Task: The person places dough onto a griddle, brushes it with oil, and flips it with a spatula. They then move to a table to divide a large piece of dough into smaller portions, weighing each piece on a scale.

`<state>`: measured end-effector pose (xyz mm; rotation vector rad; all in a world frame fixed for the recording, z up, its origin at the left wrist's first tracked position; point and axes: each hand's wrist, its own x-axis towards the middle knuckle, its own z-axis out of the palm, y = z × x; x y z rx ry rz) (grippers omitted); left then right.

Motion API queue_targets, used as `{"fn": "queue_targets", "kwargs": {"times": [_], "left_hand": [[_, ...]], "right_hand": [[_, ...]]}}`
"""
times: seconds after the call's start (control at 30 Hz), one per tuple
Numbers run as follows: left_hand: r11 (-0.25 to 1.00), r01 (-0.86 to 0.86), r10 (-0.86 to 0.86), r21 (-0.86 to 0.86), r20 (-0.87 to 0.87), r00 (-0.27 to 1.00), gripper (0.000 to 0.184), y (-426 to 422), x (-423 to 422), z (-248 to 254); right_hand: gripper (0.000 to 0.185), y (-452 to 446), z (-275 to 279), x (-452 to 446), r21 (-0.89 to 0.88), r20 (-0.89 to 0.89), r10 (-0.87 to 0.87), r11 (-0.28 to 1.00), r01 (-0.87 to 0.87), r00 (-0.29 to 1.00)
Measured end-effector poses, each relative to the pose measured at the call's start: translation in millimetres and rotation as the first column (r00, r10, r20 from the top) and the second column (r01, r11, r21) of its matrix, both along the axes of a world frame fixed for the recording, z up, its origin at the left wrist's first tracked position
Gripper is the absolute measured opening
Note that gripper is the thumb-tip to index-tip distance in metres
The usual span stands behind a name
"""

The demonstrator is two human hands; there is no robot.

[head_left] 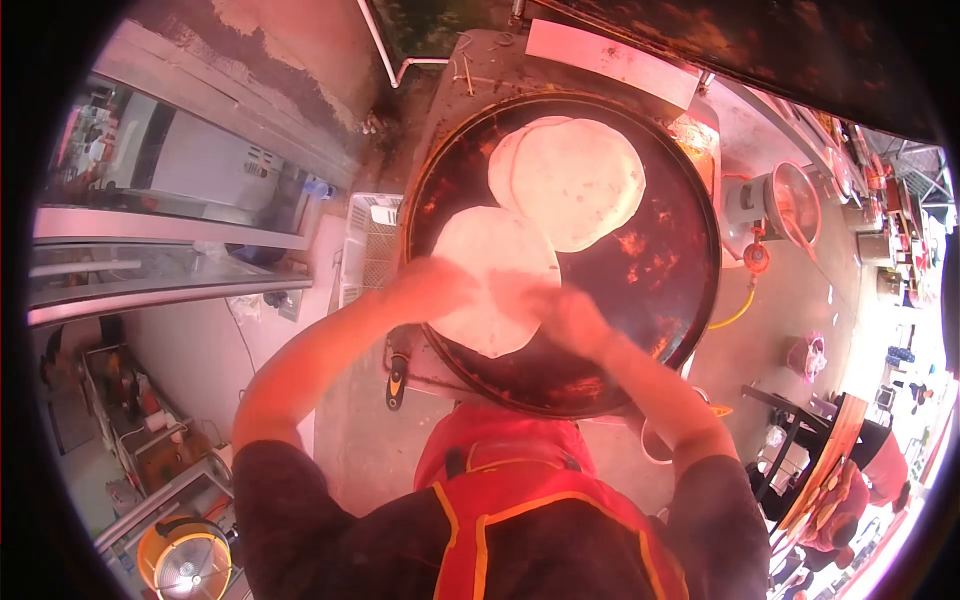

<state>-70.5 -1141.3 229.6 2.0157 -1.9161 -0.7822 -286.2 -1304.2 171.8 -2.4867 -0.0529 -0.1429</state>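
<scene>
A round pale flatbread lies over the near left part of a large dark round griddle. My left hand is over its left edge, and my right hand is at its lower right edge. Motion smears the fingers of both hands, so I cannot tell whether they grip the bread. Farther back on the griddle, a second flatbread with small brown spots partly covers another flatbread.
A black-and-orange handled tool hangs by the griddle's near left edge. At left stand a plastic crate and a yellow fan. A metal pot and yellow hose are at right. People are at lower right.
</scene>
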Motion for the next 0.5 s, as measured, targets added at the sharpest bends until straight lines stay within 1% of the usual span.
{"fn": "queue_targets", "kwargs": {"times": [0.03, 0.07, 0.13, 0.23, 0.3, 0.33, 0.37, 0.43, 0.47, 0.5], "left_hand": [[0.985, -0.097, 0.097, -0.145, -0.004, 0.995, 0.016, -11.2, 0.0, -7.9], [0.981, -0.125, 0.127, -0.148, 0.003, 0.992, 0.017, -27.0, -2.0, -9.8], [0.972, -0.184, 0.188, -0.146, 0.014, 0.982, 0.023, -59.2, -12.9, -15.0], [0.962, -0.176, 0.19, -0.209, 0.05, 0.981, 0.028, -96.0, -34.3, -53.0], [0.902, -0.254, 0.25, -0.348, -0.057, 0.967, 0.023, -113.5, -52.7, -69.5], [0.863, -0.295, 0.273, -0.41, -0.113, 0.955, 0.021, -120.7, -60.9, -70.0], [0.867, -0.319, 0.299, -0.382, -0.113, 0.948, 0.025, -126.9, -66.6, -70.3], [0.827, -0.349, 0.344, -0.44, -0.094, 0.934, 0.026, -139.6, -71.6, -71.7], [0.805, -0.362, 0.367, -0.469, -0.085, 0.926, 0.027, -145.0, -71.8, -72.9], [0.799, -0.369, 0.389, -0.475, -0.06, 0.919, 0.027, -149.1, -70.3, -75.9]], "right_hand": [[0.028, -18.5, 0.2, 7.1, -0.039, -0.007, -0.171, 0.985, 0.171, 0.985], [0.029, -38.7, -0.4, 14.6, -0.08, -0.004, -0.337, 0.939, 0.336, 0.941], [0.031, -82.0, -7.7, 17.1, -0.213, 0.124, -0.363, 0.899, 0.382, 0.924], [0.027, -114.6, -12.3, 21.2, -0.24, 0.107, -0.245, 0.934, 0.264, 0.964], [0.024, -132.8, -18.7, 25.0, -0.306, 0.106, -0.093, 0.944, 0.121, 0.99], [0.022, -137.4, -18.0, 26.8, -0.336, 0.1, -0.015, 0.941, 0.048, 0.995], [0.02, -140.2, -17.5, 26.9, -0.251, 0.054, -0.056, 0.966, 0.068, 0.997], [0.017, -143.6, -11.5, 28.6, -0.08, -0.051, -0.122, 0.99, 0.118, 0.991], [0.017, -144.3, -2.2, 31.8, 0.056, -0.158, -0.204, 0.975, 0.215, 0.966], [0.017, -145.0, 9.0, 35.1, 0.176, -0.274, -0.267, 0.931, 0.321, 0.924]]}}
